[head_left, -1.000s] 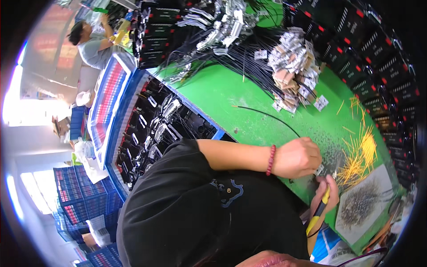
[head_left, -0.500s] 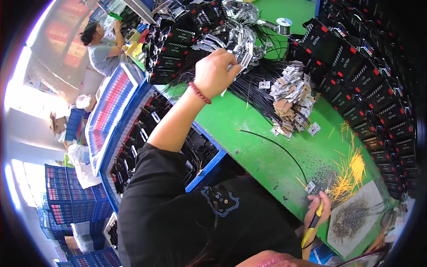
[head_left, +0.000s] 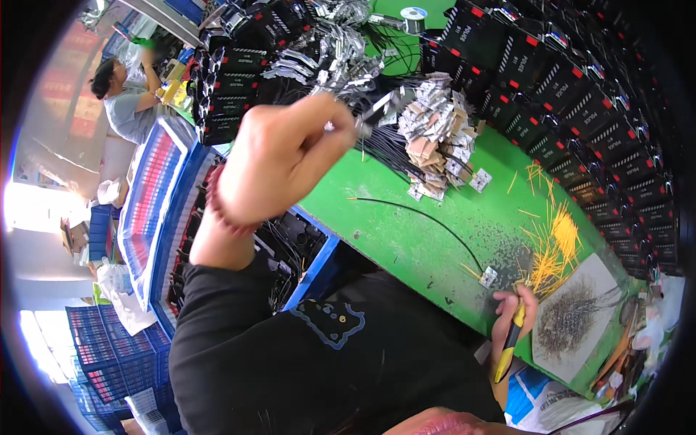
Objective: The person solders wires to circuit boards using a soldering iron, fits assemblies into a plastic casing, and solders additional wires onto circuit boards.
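My left hand (head_left: 283,159), a red bead bracelet at its wrist, is raised over the near side of the green bench. Its thumb and fingers pinch a shiny silver piece (head_left: 383,107), blurred by motion. Behind it lies a heap of silver parts (head_left: 319,61) with black wires. At the lower right my right hand (head_left: 513,313) is wrapped round a yellow-and-black soldering iron (head_left: 512,341). Just beyond that hand a small white circuit board (head_left: 489,276) lies on the bench, with a black wire (head_left: 435,219) curving away from it.
A pile of small boards (head_left: 435,138) sits mid-bench. Yellow wire pieces (head_left: 554,246) lie by a stained grey plate (head_left: 573,326). Stacked black boxes (head_left: 580,109) line the right side. A blue crate (head_left: 319,272) stands at the near edge. Another person (head_left: 130,101) works at far left.
My left hand has come back from the heap of silver parts toward me, with a silver piece in its fingers. My right hand keeps the soldering iron near the board. The view has shifted.
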The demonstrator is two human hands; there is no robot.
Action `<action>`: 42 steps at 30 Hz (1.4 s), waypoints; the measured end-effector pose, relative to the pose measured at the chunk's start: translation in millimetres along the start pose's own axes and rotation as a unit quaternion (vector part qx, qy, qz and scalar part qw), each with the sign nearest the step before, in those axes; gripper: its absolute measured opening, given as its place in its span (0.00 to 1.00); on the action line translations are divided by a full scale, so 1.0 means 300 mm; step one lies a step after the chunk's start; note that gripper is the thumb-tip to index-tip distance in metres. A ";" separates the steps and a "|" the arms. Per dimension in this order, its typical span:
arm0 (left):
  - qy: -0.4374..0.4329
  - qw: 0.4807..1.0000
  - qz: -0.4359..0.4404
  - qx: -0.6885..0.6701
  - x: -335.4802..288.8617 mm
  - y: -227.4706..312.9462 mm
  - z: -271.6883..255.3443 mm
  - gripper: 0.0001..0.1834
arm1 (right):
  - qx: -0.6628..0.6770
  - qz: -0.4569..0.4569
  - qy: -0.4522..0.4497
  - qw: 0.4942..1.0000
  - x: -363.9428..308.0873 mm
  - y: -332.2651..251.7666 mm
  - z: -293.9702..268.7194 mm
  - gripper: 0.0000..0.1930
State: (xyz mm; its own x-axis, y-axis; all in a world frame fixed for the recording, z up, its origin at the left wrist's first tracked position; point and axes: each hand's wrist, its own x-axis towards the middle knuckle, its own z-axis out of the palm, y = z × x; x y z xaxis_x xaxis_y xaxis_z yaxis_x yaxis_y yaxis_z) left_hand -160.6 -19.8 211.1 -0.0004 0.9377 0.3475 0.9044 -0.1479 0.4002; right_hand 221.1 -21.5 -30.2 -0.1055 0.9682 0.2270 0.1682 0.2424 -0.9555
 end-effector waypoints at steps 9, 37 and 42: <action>-0.030 0.992 0.082 -0.088 0.035 0.119 0.083 0.06 | 0.053 -0.197 0.057 0.977 0.138 -0.247 -0.137 0.17; -0.060 0.766 -0.003 -0.640 0.107 0.271 0.542 0.09 | -0.082 -0.338 0.019 0.938 0.245 -0.321 0.147 0.18; 0.101 0.783 -0.006 -0.614 0.131 0.131 0.502 0.15 | -0.196 -0.330 0.043 0.922 0.288 -0.248 0.029 0.19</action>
State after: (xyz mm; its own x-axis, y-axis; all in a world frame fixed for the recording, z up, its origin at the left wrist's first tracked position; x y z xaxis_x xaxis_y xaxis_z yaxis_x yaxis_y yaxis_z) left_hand -60.6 58.6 112.7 -0.1861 0.8910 0.4141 -0.1890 -0.4461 0.8748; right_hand 191.1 43.5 58.7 -0.2362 0.5984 0.7656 0.4381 0.7688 -0.4658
